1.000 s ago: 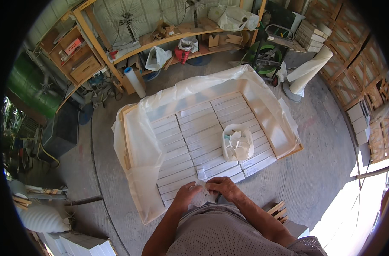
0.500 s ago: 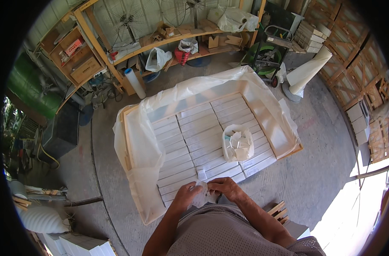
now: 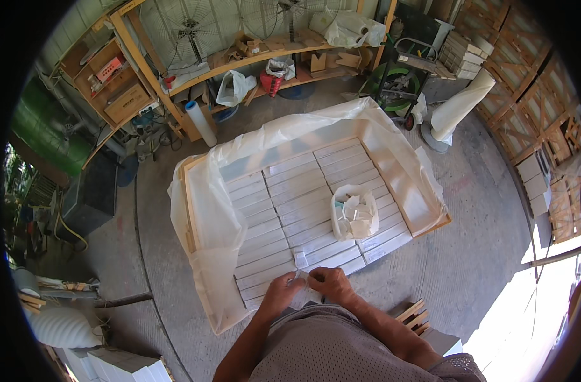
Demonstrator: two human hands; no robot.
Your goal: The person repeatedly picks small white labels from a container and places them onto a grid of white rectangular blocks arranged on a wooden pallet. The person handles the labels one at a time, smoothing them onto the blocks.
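Observation:
Close in front of my body, both hands are near each other over the near edge of a wooden crate lined with clear plastic sheeting. A small thin white slip shows at the fingertips of my left hand, which is closed on it. Beside it, my right hand has thumb and fingers pinched together; what they grip is hidden. Just beyond my hands, a small white packet lies on rows of long white cartons. A white bag holding white paper pieces stands on the cartons to the right.
Wooden shelves with cardboard and bags line the far wall. A roll of plastic film stands at the crate's far left corner. At the far right are a hand truck and a tall wrapped roll. White boxes sit at lower left.
The white slip showed large and flat between my hands before; now only a small part is visible. My right hand has shifted slightly left and turned, its fingers more curled.

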